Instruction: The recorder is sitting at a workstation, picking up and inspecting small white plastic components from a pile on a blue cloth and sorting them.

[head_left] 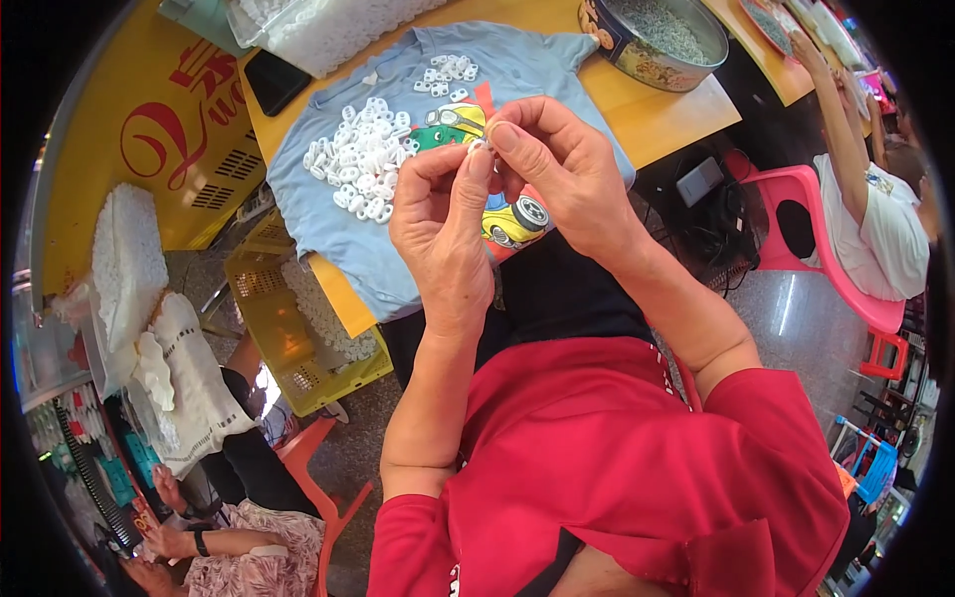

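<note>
My left hand (445,224) pinches a small white plastic piece (477,146) between thumb and forefinger, above a light blue T-shirt (328,219) spread on the table. Close against it, my right hand (562,164) has its thumb and forefinger pressed together; whatever is between them is too small to make out. A heap of white plastic pieces with two holes (363,164) lies on the shirt left of my hands. Beyond my hands is a smaller group of the same pieces (446,72). A printed cartoon car (515,219) on the shirt shows partly below my fingers.
A round tin (652,75) of small metal parts stands at the far right of the table (657,124). At the far left are a clear tub of white pieces (318,30) and a black phone (276,83). A yellow crate (298,373) sits below left. Other people sit on both sides.
</note>
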Available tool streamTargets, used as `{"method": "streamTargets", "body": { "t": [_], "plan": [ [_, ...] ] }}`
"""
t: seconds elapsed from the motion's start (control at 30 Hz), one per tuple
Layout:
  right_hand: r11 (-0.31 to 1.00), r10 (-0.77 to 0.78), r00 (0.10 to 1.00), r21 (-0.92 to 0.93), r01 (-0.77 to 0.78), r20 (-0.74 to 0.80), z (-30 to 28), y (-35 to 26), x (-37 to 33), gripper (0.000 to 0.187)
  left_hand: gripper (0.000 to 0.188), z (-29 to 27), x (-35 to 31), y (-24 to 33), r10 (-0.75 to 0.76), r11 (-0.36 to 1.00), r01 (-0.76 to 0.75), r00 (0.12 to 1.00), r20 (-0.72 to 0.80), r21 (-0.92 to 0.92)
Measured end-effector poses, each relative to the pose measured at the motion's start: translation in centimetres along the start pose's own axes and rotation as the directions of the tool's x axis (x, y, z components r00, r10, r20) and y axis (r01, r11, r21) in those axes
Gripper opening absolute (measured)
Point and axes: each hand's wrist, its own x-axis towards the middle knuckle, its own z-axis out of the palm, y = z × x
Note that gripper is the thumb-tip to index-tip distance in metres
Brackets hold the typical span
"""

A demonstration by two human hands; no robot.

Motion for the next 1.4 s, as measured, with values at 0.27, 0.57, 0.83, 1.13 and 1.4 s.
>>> {"method": "streamTargets", "body": {
  "t": [0.27,0.57,0.83,1.13,1.4],
  "plan": [
    [0.999,-0.044,0.999,-0.018,0.044,-0.011,0.6,0.7,-0.3,0.017,0.008,-0.5,-0.1,-0.6,0.078,0.997,-0.078,0.996,-0.032,-0.004],
    [0.996,0.065,0.997,-0.063,-0.062,0.034,-1.3,0.9,0.2,0.018,0.01,-1.2,0.7,-1.1,-0.064,0.994,0.063,0.998,0.009,0.088],
    [0.987,0.142,0.979,-0.099,-0.129,0.146,-2.7,-1.0,0.7,0.024,0.013,-1.1,1.0,-0.2,-0.189,0.979,0.194,0.978,0.085,-0.064],
    [0.757,-0.024,0.951,-0.615,0.219,0.309,-3.6,-2.9,1.7,0.018,0.013,-1.1,1.0,0.1,-0.188,0.981,0.193,0.973,0.131,-0.026],
    [0.507,-0.146,0.828,-0.678,0.533,0.542,-4.0,-4.4,2.3,0.013,0.017,-1.2,0.9,0.5,-0.183,0.975,0.126,0.92,0.345,0.182]
  ]
}}
